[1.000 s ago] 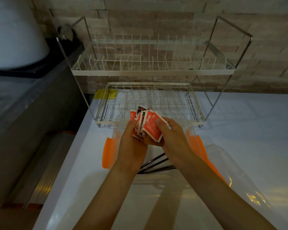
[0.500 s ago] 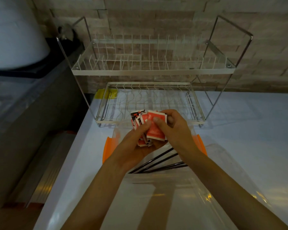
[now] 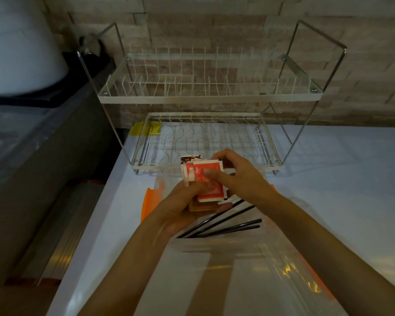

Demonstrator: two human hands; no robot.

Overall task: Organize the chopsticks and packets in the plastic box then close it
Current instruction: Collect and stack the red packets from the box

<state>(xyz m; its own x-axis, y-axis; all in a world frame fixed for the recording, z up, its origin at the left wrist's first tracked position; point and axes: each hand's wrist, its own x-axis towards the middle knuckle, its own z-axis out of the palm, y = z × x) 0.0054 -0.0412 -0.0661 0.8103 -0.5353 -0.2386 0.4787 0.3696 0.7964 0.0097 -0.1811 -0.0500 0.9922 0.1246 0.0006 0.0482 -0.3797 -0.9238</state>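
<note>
dim, bluish light leaves the brick wall (image 3: 214, 23) murky, while the white bench (image 3: 328, 169) catches a pale sheen. warm yellow glare streaks the clear lid (image 3: 292, 277) at lower right. soft shadows trail beneath both forearms. wide-angle distortion bows the dish rack (image 3: 205, 99) outward; edges smear slightly.

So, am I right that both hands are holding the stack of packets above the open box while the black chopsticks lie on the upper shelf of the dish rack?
Not quite: the head view shows the black chopsticks lying in the open box, not on the dish rack. Both the left hand and right hand do hold the packets above it.
</note>
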